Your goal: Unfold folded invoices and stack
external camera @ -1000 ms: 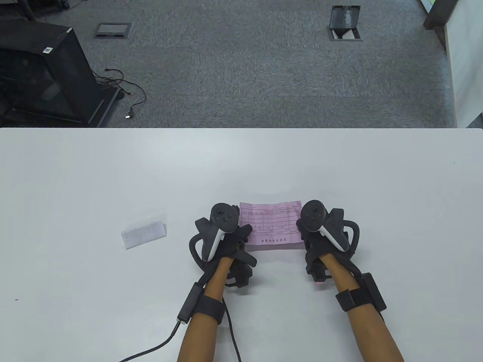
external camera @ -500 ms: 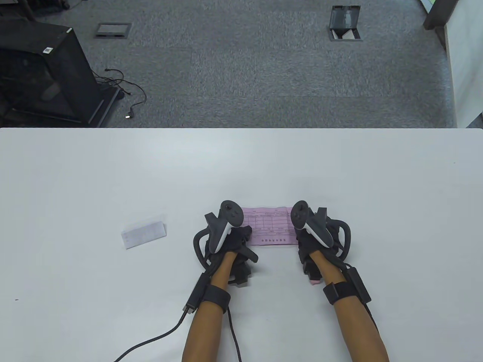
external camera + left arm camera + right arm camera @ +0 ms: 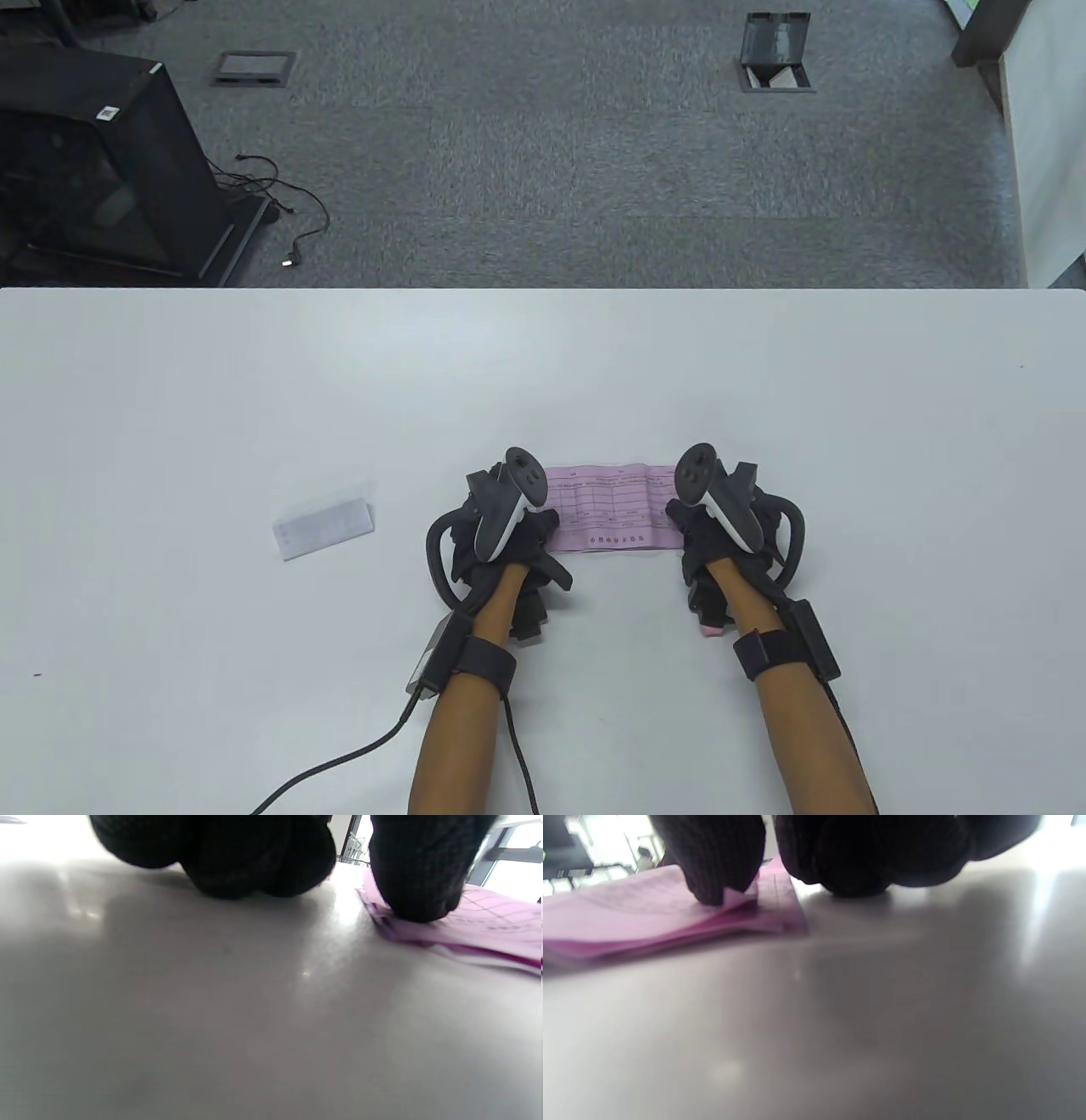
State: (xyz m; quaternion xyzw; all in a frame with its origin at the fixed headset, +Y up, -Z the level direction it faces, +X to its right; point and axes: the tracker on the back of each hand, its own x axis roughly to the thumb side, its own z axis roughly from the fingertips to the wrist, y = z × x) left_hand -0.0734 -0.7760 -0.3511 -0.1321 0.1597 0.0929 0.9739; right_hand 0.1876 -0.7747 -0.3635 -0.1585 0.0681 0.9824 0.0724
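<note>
While both gloved hands work at the near middle of a white table point(image 3: 764, 382), a pink invoice point(image 3: 607, 509) lies between them, toward six o'clock in the table view. It is a pale pink sheet printed with a dark grid of boxes and lines of small text too fine to read, wider than it is deep, with faint fold creases running across it. In the wrist views its near edge shows several thin pink layers, slightly lifted off the table rather than lying flat. The left hand point(image 3: 509, 543) is at the sheet's nine o'clock end; the left wrist view shows one dark fingertip point(image 3: 418, 878) pressing down on that pink edge while the other fingers sit curled on the bare table beside it. The right hand point(image 3: 721, 543) is at the three o'clock end, and one of its fingertips point(image 3: 717, 866) pinches a lifted corner of the top layer. Well apart at nine o'clock lies a white folded slip point(image 3: 324, 526), small, rectangular and tilted, with faint print.
</note>
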